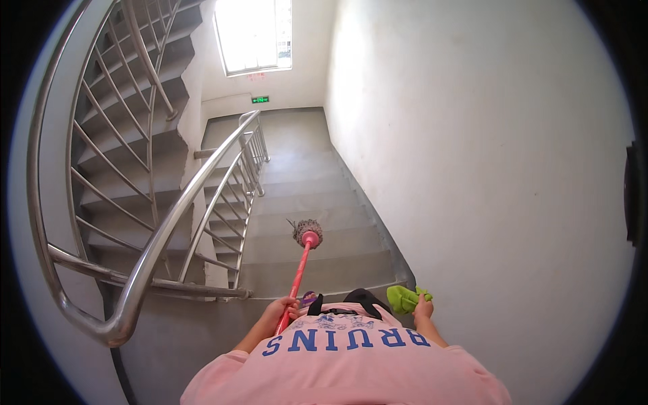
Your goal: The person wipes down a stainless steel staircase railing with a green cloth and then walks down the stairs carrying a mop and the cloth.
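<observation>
My left hand (287, 308) is closed around the red handle of a mop (299, 273), low in the view and left of my body. The handle slopes away from me to a grey, shaggy mop head (308, 233), which is over the upper steps of a descending flight. Whether the mop head touches a step I cannot tell. In my right hand (423, 308), near the wall, is a bunched lime-green cloth (403, 299). Part of my foot in a purple sandal (309, 298) shows beside the mop handle.
Grey stairs (319, 243) run down to a landing (296, 129) below a bright window (254, 35). A polished metal handrail (174, 223) curves along the left, with another flight (136, 157) beyond it. A white wall (471, 152) bounds the right. A green exit sign (260, 99) glows low on the far wall.
</observation>
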Demonstrator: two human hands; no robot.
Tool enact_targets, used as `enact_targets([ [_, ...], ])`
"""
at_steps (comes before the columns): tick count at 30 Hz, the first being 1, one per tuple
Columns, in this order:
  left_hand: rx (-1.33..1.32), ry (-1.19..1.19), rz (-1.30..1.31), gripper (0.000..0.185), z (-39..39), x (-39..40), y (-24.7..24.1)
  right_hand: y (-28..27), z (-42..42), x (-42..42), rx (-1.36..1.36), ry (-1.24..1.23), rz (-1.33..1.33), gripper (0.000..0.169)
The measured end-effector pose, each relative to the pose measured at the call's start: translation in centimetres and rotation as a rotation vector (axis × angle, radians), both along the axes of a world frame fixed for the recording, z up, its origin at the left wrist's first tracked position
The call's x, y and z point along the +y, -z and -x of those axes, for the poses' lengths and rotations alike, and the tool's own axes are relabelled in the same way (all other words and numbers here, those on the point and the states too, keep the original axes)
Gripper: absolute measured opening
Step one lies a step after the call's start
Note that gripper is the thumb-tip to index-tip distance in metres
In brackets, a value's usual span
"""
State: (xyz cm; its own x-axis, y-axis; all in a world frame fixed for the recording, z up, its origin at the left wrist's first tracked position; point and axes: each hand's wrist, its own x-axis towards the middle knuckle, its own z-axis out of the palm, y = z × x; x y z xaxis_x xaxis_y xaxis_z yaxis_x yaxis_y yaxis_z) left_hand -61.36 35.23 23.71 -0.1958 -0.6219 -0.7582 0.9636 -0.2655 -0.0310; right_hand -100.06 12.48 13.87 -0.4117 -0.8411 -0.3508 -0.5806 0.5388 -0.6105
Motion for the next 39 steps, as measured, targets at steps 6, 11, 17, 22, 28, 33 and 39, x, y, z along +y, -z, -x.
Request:
enact_targets([
  [6, -0.002, -0.063, -0.019, 0.011, -1.9, 0.7, -0.2, -2.1, -2.0, 2.1, -0.028, 0.169, -0.099, 0.043],
  [11, -0.056, -0.048, -0.056, 0.012, -2.2, 2.1, -0.9, 1.0, -1.5, 1.4, -0.120, 0.277, -0.105, 0.045],
  [17, -0.073, -0.098, -0.077, 0.014, -2.3, 3.3, 0.2, 0.5, -4.8, 0.3, -0.185, 0.191, -0.116, 0.047],
  [22, -0.050, -0.125, -0.047, 0.013, -1.9, 4.3, -0.1, -0.5, -6.8, 0.1, -0.101, 0.083, -0.081, 0.045],
  [28, -0.104, -0.084, -0.066, 0.014, -1.9, 3.4, -0.8, -0.8, -5.8, 0.5, -0.163, 0.117, -0.091, 0.046],
  [33, -0.085, -0.036, -0.102, 0.017, -2.2, 2.9, -0.8, 1.1, -3.3, 2.3, -0.102, 0.140, -0.099, 0.048],
  [39, -0.079, -0.032, -0.116, 0.013, -2.9, 1.4, -0.9, -0.3, -1.7, 5.2, -0.122, 0.243, -0.163, 0.047],
])
